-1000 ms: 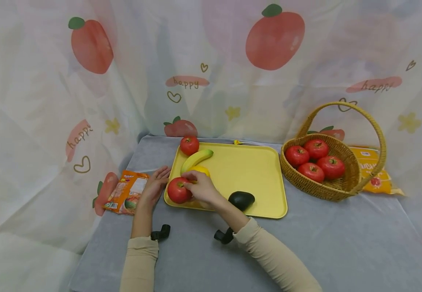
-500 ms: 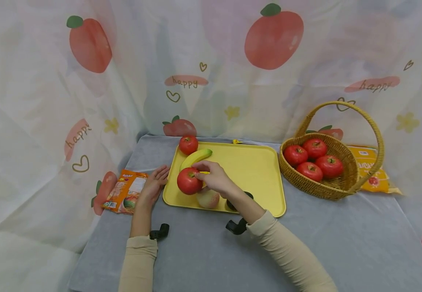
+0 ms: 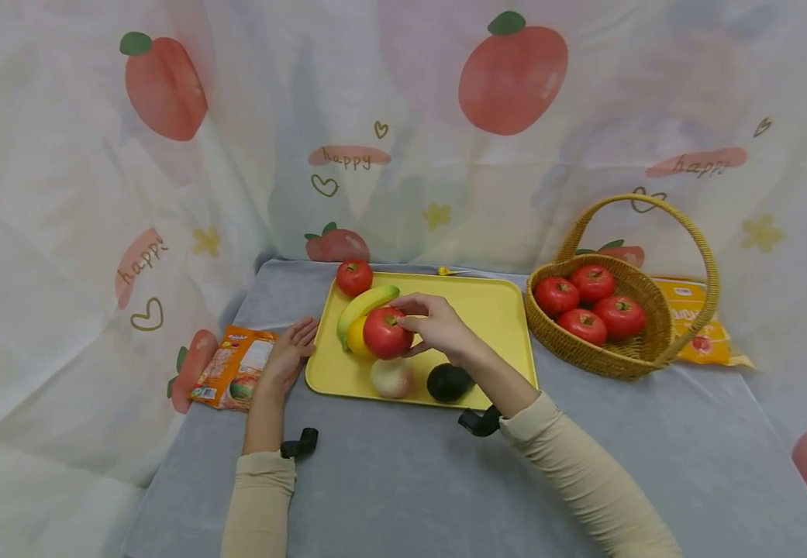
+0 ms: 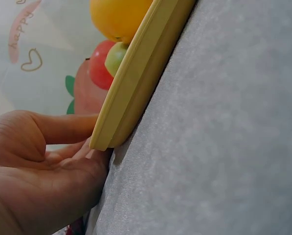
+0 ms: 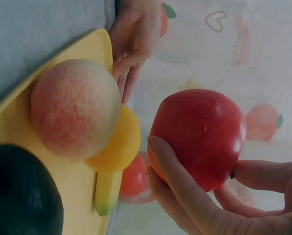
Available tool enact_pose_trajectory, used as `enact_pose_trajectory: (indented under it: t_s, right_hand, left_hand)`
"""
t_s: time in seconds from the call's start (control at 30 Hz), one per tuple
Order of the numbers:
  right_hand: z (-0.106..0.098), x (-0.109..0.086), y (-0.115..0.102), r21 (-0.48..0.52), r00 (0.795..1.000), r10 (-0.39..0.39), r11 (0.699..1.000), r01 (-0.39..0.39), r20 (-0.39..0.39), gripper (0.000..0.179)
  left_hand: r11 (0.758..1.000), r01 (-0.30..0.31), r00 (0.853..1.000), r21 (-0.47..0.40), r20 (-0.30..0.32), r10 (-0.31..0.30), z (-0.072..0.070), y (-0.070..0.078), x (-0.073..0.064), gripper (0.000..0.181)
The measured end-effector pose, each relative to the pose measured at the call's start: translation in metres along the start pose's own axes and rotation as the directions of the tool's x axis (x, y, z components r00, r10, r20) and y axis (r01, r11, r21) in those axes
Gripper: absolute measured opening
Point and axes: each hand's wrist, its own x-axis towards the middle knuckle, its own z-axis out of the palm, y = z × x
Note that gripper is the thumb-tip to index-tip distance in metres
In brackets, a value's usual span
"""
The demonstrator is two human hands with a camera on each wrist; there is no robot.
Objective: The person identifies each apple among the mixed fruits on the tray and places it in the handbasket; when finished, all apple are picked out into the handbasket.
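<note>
My right hand [image 3: 438, 329] holds a red apple [image 3: 387, 333] between thumb and fingers, lifted over the left half of a yellow tray [image 3: 473, 322]; the right wrist view shows the apple [image 5: 199, 137] clear of the other fruit. My left hand [image 3: 291, 356] lies at the tray's left edge. In the left wrist view its thumb touches the tray rim [image 4: 128, 83], fingers extended. On the tray are a banana [image 3: 361, 310], a yellow round fruit [image 3: 357, 337] partly hidden by the apple, a pale pink peach [image 3: 391, 378] and a dark avocado [image 3: 448, 383].
Another apple [image 3: 354, 277] sits at the tray's back left corner. A wicker basket [image 3: 584, 360] with several apples stands right of the tray, a yellow-orange packet [image 3: 706, 333] behind it. An orange packet [image 3: 232, 368] lies left of my left hand.
My right hand has lifted the apple from the tray's front left and carried it right and back, uncovering the peach. My left hand has stayed at the tray's edge.
</note>
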Motion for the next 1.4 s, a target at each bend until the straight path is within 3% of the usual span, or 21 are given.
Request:
enact_pose_trajectory:
  t_s: [0.77,1.0,1.4]
  right_hand:
    - [-0.043,-0.008,-0.004,0.000,1.000,0.013,1.000,-0.013,-0.025,0.043]
    - [-0.063,-0.019,-0.001,0.009,0.999,0.024,1.000,-0.023,-0.045,0.045]
    - [-0.102,-0.032,-0.001,-0.007,0.992,0.092,0.996,-0.093,-0.087,0.050]
  left_hand:
    - [1.000,0.007,1.000,-0.001,-0.018,-0.007,-0.001,-0.001,0.001,0.070]
    - [1.000,-0.010,1.000,-0.004,-0.005,0.010,0.000,-0.002,0.001,0.069]
    - [1.000,0.013,1.000,-0.024,-0.016,-0.014,0.001,-0.001,0.002,0.070]
